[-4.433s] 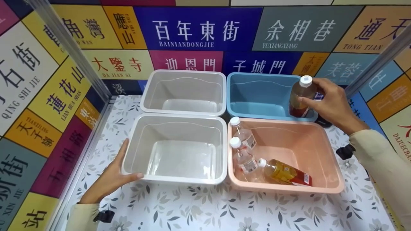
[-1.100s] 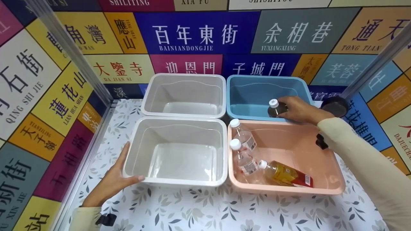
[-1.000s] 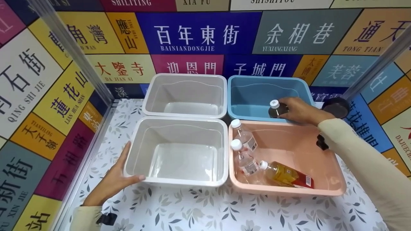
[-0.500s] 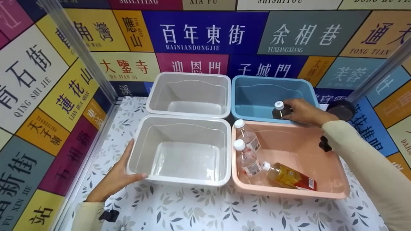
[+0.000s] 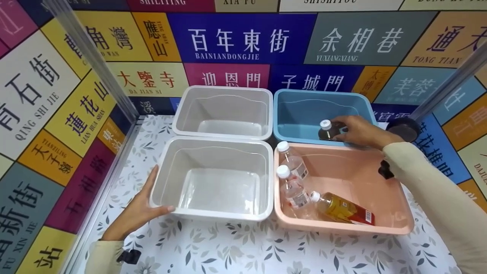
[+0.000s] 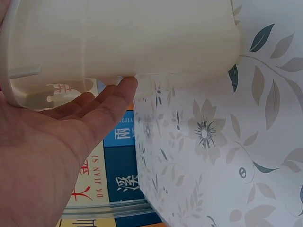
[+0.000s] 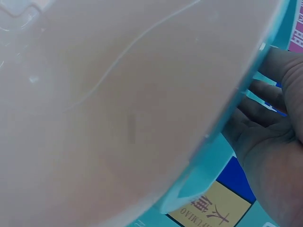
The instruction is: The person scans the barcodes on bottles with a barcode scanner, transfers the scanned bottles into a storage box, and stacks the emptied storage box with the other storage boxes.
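Note:
My right hand point(image 5: 361, 131) reaches over the blue bin's near right rim and holds a dark bottle point(image 5: 330, 133) with a white cap. The bottle stands inside the blue bin point(image 5: 283, 135), its lower part hidden. In the right wrist view the right hand point(image 7: 270, 118) shows its fingers at the blue rim point(image 7: 203, 142); the bottle is out of sight. My left hand point(image 5: 135, 209) rests against the near left corner of the white bin point(image 5: 213, 216), fingers straight along its side, thumb at the front. The left wrist view shows the same hand point(image 6: 71, 137) beside the bin wall point(image 6: 142, 38).
The pink bin point(image 5: 342, 228) holds two clear bottles point(image 5: 295, 192) and a lying yellow-and-red bottle point(image 5: 344, 208). A grey-white bin point(image 5: 222, 137) stands behind the white one. A dark round object point(image 5: 403, 129) stands right of the blue bin. Printed panels point(image 5: 243, 38) enclose the table.
The right hand brought the dark bottle from above the blue bin's right end down and left into it. Lately the bottle shifted slightly left. The left hand stayed on the white bin.

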`<state>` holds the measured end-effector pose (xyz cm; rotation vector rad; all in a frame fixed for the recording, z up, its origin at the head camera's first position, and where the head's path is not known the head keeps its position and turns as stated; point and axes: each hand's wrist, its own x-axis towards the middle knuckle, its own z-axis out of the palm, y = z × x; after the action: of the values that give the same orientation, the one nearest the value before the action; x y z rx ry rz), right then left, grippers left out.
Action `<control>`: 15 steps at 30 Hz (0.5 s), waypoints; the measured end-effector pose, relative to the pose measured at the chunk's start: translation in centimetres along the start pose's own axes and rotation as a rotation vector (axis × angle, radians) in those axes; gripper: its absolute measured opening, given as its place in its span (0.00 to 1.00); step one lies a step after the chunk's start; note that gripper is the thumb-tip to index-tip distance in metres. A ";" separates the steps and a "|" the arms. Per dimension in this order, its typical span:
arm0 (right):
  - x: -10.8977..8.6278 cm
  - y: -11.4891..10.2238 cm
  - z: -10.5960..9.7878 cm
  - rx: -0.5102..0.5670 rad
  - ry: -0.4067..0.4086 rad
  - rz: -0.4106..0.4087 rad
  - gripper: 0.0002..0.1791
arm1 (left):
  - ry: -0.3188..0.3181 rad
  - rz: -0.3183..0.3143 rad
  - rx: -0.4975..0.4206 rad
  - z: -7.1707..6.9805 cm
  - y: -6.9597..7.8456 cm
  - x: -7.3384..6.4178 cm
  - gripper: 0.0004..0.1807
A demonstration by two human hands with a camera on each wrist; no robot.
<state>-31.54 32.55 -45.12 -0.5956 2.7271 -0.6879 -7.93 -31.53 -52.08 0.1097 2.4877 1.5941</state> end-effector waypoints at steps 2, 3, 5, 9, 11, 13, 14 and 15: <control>-0.2 -0.1 -0.3 0.007 0.000 -0.003 0.31 | 0.001 -0.002 0.003 0.0 0.0 0.0 0.67; -0.3 -0.2 -0.4 0.002 0.002 -0.010 0.32 | 0.002 -0.002 0.007 0.0 0.0 0.0 0.67; -0.6 -0.3 -0.6 -0.007 0.004 -0.019 0.32 | 0.001 -0.007 0.004 0.0 0.0 0.1 0.67; -1.2 -0.7 -0.8 -0.020 0.013 -0.032 0.32 | -0.002 -0.008 -0.011 0.1 0.0 0.1 0.67; -1.5 -0.9 -0.8 -0.025 0.018 -0.039 0.32 | -0.005 -0.005 -0.020 0.1 0.0 0.1 0.67; -1.8 -1.1 -0.8 -0.032 0.033 -0.052 0.31 | -0.006 -0.005 -0.026 0.1 0.1 0.1 0.67; -1.9 -1.2 -0.9 -0.032 0.044 -0.059 0.31 | -0.007 -0.004 -0.025 0.1 0.1 0.1 0.67; -2.1 -1.3 -0.9 -0.031 0.056 -0.068 0.30 | -0.008 -0.003 -0.026 0.1 0.1 0.1 0.67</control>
<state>-29.60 32.76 -43.36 -0.6890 2.7852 -0.6893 -8.05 -31.39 -52.08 0.1081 2.4592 1.6206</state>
